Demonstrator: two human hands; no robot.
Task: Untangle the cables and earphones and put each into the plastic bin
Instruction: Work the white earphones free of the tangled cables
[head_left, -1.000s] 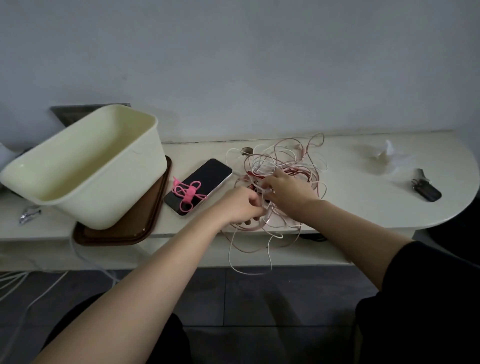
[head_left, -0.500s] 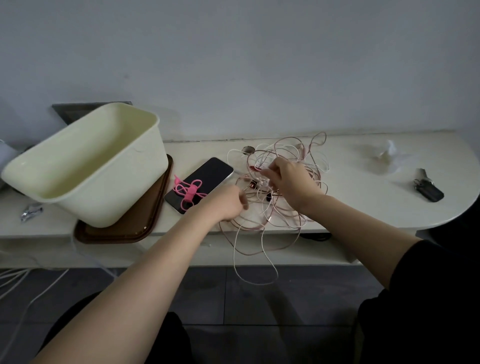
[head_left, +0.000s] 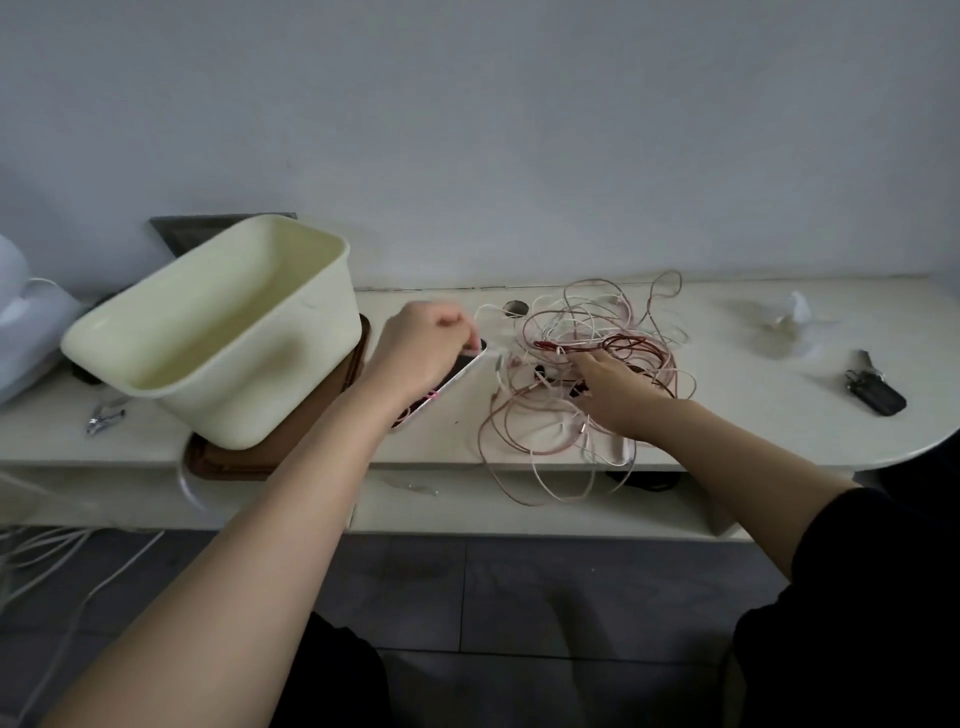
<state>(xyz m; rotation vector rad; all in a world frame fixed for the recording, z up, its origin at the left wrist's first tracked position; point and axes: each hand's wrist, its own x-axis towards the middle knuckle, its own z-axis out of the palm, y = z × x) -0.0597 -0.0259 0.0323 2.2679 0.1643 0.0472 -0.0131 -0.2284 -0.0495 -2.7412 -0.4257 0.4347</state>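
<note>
Cream plastic bin (head_left: 260, 395) sits tilted on brown tray (head_left: 234, 462), left end of table (head_left: 753, 415), open mouth facing up and toward camera

Tangle (head_left: 587, 332) of pink, white and dark red cables lies on table right of bin, apart from it; phone (head_left: 462, 371) between the two. Several loops hang over front edge of table

Hands apart, phone's far end between them:
- Left hand (head_left: 421, 348) held over phone, fingers curled, pinching white strand (head_left: 483, 312) at fingertips. Strand arcs right from there into far-left side of tangle. Fingertip area blurred
- Right hand (head_left: 618, 389) lies on near side of tangle, palm down, fingers reaching left in among the strands. Cannot tell whether it grips a strand or only presses; fingertips hidden by cables

Phone mostly covered by left hand and wrist; bit of pink shows at its near edge

Other items on table: crumpled tissue (head_left: 789, 322) far right at back, keys (head_left: 875, 389) near right end, small metal clip (head_left: 104, 413) left of bin near front edge
</note>
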